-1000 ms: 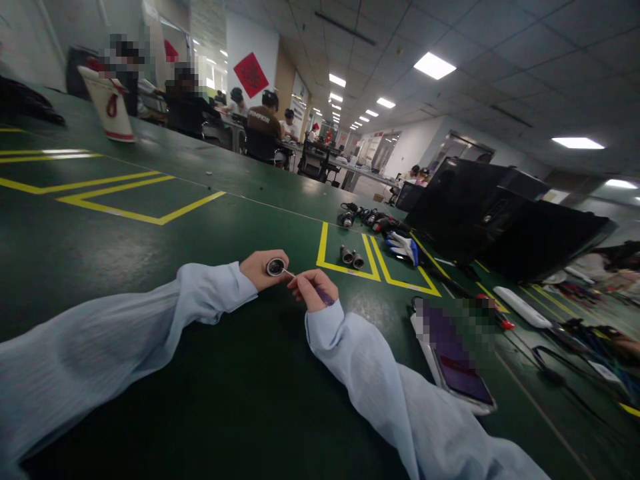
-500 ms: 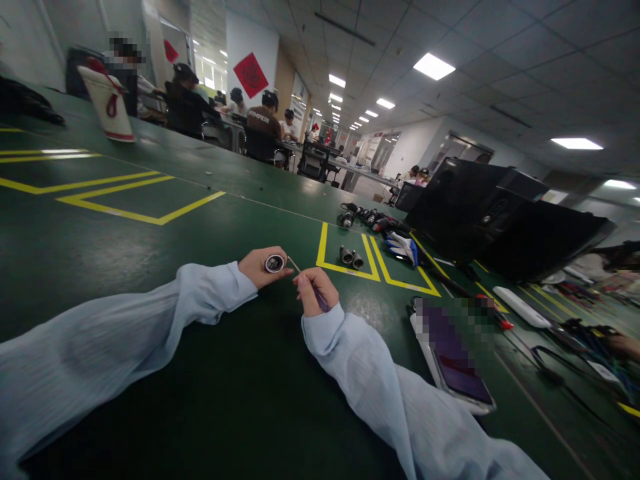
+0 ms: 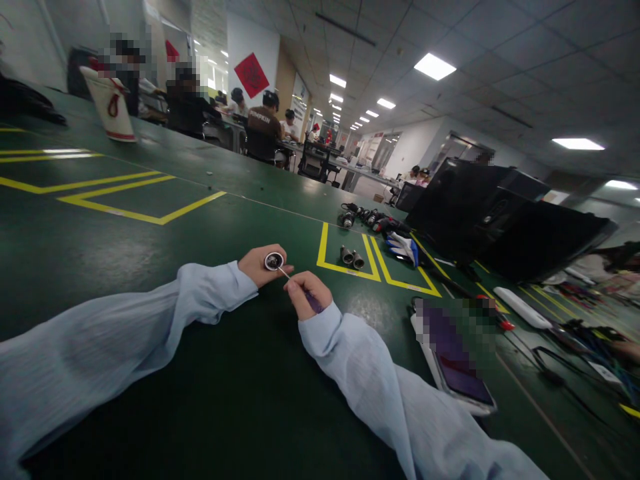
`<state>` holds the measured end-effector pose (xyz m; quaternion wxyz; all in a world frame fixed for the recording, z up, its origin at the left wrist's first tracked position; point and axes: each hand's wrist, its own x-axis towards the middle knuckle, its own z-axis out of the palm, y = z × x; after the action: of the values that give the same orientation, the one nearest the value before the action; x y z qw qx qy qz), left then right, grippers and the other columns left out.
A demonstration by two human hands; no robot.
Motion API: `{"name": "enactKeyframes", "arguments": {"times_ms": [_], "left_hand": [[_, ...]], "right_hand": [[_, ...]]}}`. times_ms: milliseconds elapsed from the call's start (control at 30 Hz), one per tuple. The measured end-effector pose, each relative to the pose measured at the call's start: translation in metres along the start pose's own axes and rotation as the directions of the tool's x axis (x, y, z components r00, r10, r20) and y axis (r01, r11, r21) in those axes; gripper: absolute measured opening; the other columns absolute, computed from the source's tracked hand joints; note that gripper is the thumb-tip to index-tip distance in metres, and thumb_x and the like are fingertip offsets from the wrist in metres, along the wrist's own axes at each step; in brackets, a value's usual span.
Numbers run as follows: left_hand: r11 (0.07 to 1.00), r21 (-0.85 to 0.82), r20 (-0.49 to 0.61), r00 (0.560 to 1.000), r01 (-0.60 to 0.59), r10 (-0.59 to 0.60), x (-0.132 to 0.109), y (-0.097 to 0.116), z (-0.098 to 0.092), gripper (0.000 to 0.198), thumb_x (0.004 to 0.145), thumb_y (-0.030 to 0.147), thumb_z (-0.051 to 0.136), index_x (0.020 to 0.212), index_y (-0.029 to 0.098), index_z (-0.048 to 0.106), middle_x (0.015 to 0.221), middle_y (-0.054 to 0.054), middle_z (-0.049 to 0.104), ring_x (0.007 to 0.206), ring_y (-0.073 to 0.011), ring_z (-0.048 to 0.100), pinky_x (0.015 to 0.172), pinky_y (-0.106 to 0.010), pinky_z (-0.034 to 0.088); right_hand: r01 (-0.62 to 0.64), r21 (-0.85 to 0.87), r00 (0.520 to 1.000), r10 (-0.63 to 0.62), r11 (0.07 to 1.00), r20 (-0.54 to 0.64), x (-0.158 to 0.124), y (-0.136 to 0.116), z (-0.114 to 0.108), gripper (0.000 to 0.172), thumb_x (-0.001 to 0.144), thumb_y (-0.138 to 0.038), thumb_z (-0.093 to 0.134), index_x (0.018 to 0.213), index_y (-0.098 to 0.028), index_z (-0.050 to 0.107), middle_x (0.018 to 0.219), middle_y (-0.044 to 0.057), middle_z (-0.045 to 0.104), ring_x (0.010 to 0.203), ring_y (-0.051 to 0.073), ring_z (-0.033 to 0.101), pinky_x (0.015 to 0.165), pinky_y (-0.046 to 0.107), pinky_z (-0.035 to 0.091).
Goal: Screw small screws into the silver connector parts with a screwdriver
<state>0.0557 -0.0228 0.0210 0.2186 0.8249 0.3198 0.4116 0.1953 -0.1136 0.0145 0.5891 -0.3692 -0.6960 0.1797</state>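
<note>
My left hand (image 3: 260,265) rests on the green table (image 3: 210,373) and is closed round a small round metal connector (image 3: 274,261), its open end facing me. My right hand (image 3: 303,295) pinches a thin tool with a purple handle (image 3: 314,304); its metal tip reaches into the connector's opening. Both forearms, in light blue sleeves, lie on the table.
Two more metal connectors (image 3: 351,257) lie in a yellow-taped box ahead. Behind them sit a cluster of dark parts (image 3: 363,216) and a blue-white glove (image 3: 403,245). A phone (image 3: 457,363) lies to the right, black cases (image 3: 493,220) beyond. A paper cup (image 3: 111,103) stands far left; people sit at distant tables.
My right hand shifted slightly left and nearer me, and the tool tip, off the connector's edge half a second ago, is back in its opening. My left hand stayed put.
</note>
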Motion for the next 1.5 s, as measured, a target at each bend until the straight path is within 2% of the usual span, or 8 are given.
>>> {"name": "enactKeyframes", "arguments": {"times_ms": [167,300,500,767,967,1133,1300,1500], "left_hand": [[0.999,-0.027,0.03,0.999,-0.017,0.018,-0.002,0.002,0.0,0.025,0.068,0.038,0.058,0.07,0.015,0.049,0.064,0.002,0.051,0.057,-0.01,0.048,0.055,-0.022,0.04],[0.998,0.03,0.151,0.988,-0.048,0.043,-0.003,0.006,0.004,0.019,0.066,0.029,0.056,0.078,0.015,0.051,0.073,0.0,0.056,0.065,-0.0129,0.053,0.061,-0.024,0.042],[0.996,0.084,0.234,0.972,-0.041,0.02,-0.001,0.003,0.01,0.036,0.058,0.016,0.055,0.094,0.017,0.048,0.083,-0.001,0.06,0.075,-0.0164,0.058,0.071,-0.028,0.045],[0.988,0.15,0.245,0.97,-0.033,-0.005,-0.002,0.003,0.011,0.039,0.06,0.012,0.053,0.099,0.016,0.051,0.088,-0.004,0.061,0.08,-0.0197,0.059,0.074,-0.031,0.045],[0.975,0.186,0.214,0.973,-0.124,0.083,0.003,0.004,0.01,0.039,0.063,0.021,0.06,0.101,0.016,0.052,0.098,-0.007,0.06,0.093,-0.0224,0.056,0.085,-0.034,0.043],[0.943,0.29,0.07,0.986,-0.164,0.15,0.002,-0.008,0.006,0.055,0.067,0.035,0.063,0.115,0.013,0.046,0.117,-0.015,0.049,0.113,-0.0266,0.044,0.097,-0.041,0.036],[0.94,0.314,0.16,0.983,-0.136,0.089,-0.003,-0.011,0.007,0.048,0.07,0.037,0.06,0.111,0.014,0.051,0.118,-0.013,0.047,0.108,-0.0253,0.048,0.092,-0.04,0.041],[0.923,0.354,0.217,0.973,-0.15,0.075,-0.004,-0.005,0.006,0.041,0.072,0.033,0.057,0.108,0.012,0.053,0.113,-0.014,0.049,0.104,-0.0237,0.051,0.09,-0.035,0.042]], "right_hand": [[0.015,-0.061,0.994,-0.021,0.998,-0.103,0.002,0.002,0.002,0.006,0.076,-0.026,0.052,0.073,-0.021,0.051,0.074,0.001,0.051,0.062,0.013,0.049,0.06,0.027,0.041],[-0.088,-0.165,0.994,0.075,0.982,-0.082,0.01,0.012,0.006,0.025,0.064,-0.026,0.063,0.083,-0.021,0.047,0.09,0.005,0.051,0.076,0.017,0.05,0.068,0.032,0.044],[-0.114,-0.252,0.993,0.121,0.961,0.012,0.019,0.019,0.006,0.021,0.064,-0.027,0.063,0.078,-0.022,0.048,0.08,0.002,0.051,0.075,0.018,0.051,0.074,0.034,0.044],[0.01,-0.406,0.999,0.012,0.914,0.053,0.019,0.018,0.007,0.017,0.065,-0.025,0.059,0.076,-0.02,0.047,0.079,0.004,0.053,0.076,0.018,0.053,0.071,0.031,0.045],[0.158,-0.6,0.987,-0.123,0.784,0.099,0.031,0.03,-0.003,0.014,0.063,-0.013,0.051,0.076,-0.018,0.051,0.079,0.006,0.055,0.08,0.019,0.053,0.075,0.03,0.045],[0.026,-0.815,1.0,-0.008,0.579,0.026,0.051,0.048,-0.038,0.014,0.069,-0.012,0.049,0.082,-0.014,0.055,0.085,0.01,0.056,0.083,0.019,0.053,0.076,0.028,0.043],[-0.043,-0.878,0.997,0.08,0.477,-0.005,0.059,0.065,-0.061,0.015,0.071,-0.009,0.047,0.082,-0.012,0.057,0.085,0.011,0.056,0.078,0.02,0.053,0.073,0.03,0.042],[-0.051,-0.905,0.988,0.153,0.423,0.016,0.058,0.071,-0.056,0.015,0.07,-0.004,0.052,0.082,-0.012,0.058,0.087,0.012,0.059,0.076,0.022,0.055,0.069,0.031,0.042]]}}
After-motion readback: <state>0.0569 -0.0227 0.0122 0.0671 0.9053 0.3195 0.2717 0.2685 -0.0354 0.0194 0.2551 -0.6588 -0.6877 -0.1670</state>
